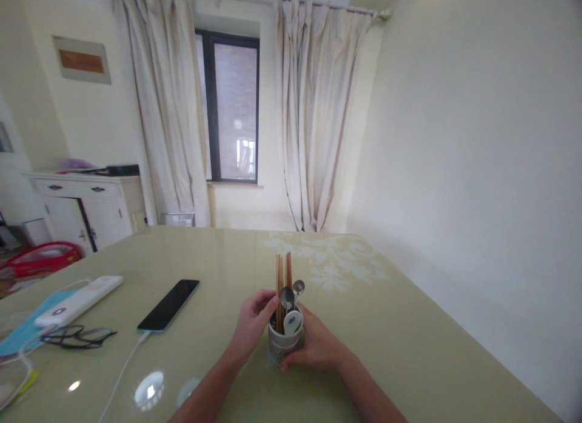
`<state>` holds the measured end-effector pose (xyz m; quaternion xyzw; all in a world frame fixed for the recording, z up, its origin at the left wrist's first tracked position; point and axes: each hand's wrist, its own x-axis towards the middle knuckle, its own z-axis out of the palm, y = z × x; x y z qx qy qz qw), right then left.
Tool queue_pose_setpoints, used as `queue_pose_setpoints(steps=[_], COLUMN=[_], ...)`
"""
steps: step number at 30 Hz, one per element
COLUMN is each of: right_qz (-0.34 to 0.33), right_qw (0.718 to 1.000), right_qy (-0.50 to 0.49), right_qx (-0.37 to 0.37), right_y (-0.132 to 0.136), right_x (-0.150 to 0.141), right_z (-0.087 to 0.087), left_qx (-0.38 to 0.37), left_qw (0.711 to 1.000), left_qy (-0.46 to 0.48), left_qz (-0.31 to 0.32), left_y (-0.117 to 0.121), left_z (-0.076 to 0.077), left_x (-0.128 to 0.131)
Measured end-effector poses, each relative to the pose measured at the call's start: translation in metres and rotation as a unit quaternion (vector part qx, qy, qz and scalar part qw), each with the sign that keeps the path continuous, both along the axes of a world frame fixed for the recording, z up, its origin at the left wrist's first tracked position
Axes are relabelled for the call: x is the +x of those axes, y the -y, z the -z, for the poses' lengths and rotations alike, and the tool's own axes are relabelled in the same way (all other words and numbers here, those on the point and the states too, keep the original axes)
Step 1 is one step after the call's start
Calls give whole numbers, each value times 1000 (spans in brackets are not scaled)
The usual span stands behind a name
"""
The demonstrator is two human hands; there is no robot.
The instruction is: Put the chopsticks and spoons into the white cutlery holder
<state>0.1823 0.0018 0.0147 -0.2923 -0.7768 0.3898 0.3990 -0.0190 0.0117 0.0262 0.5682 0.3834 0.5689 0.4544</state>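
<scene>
A light-coloured utensil holder [278,345] with small holes in its side stands upright on the table. Wooden chopsticks [279,277] rise from it, along with a metal spoon [287,297], a second smaller metal spoon [299,286] and a white spoon [292,322]. My right hand [316,343] is wrapped around the holder from the right, thumb across its front. On the left, my left hand [253,321] is closed at the chopsticks just above the rim, with thumb and fingers against them. Its far fingertips are partly hidden.
Left on the glossy table [218,265] lie a phone [169,306] on a white cable, a white power strip [78,302], folded glasses [77,337] and a blue sheet [34,329]. A wall [477,168] runs along the right side. A white cabinet [102,211] stands behind, left.
</scene>
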Motion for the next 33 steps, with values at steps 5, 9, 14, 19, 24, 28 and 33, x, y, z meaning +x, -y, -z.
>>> queue_pose_setpoints(steps=[5,9,14,19,24,28,33], right_qz=[-5,-6,-12,-13,7,9,41], right_qw=[999,1000,1000,1000,999,999,998], right_qy=[38,28,22,22,31,32,7], right_qx=[15,4,1,-9,-18,-22,-46], right_y=[0,1,2,1,-2,-3,-5], right_x=[7,8,7,10,13,15,19], right_z=[-5,-8,-9,-7,-3,0,4], left_qx=[47,114,164,132,102,113,39], left_qw=[993,973,960,976,966,931,947], left_qy=[-83,-144,-165,-55,131,280,258], left_qz=[-68,-137,-155,-161,-196,-207,-187], left_y=[1,7,12,8,-2,-11,-25], left_z=[0,-6,-14,-12,-18,-33,-32], left_x=[-3,-3,-4,-7,-18,-34,-54])
